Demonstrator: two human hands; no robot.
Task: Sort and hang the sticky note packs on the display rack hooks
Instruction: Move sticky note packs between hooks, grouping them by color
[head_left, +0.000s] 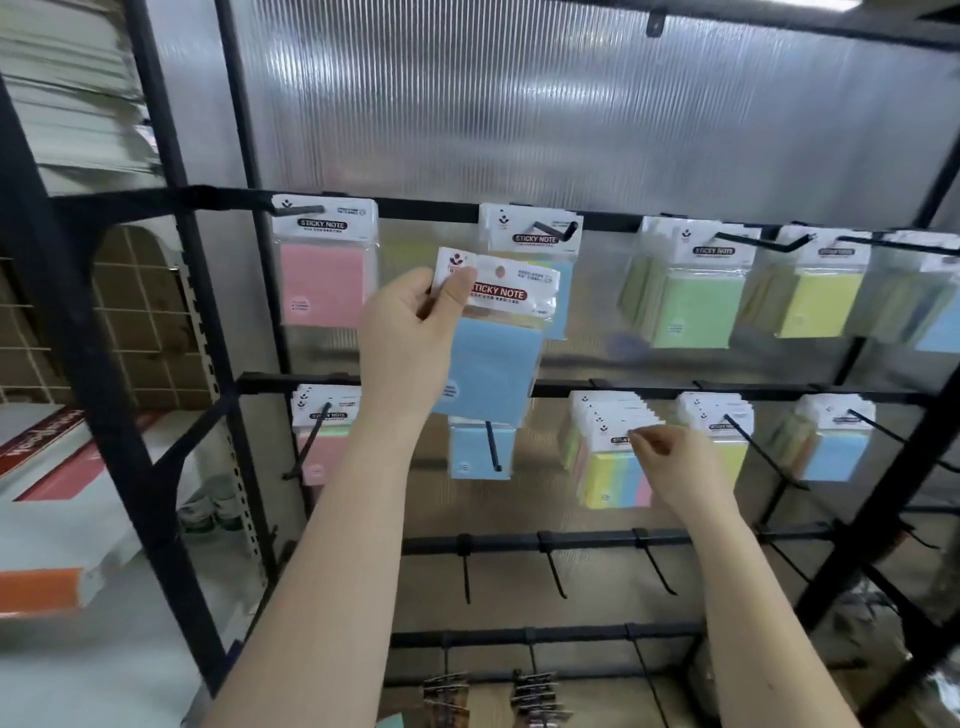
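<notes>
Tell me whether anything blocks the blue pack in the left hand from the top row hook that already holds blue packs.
Nothing visible does. The blue pack hangs from the left hand just below-left of that hook, whose tip looks free.

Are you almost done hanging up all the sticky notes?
Partly. Packs already hang on both upper rows, such as the pink pack and green pack. The left hand holds a blue pack not yet hung; the right hand pinches the multicolour packs. The lower hooks are bare.
</notes>
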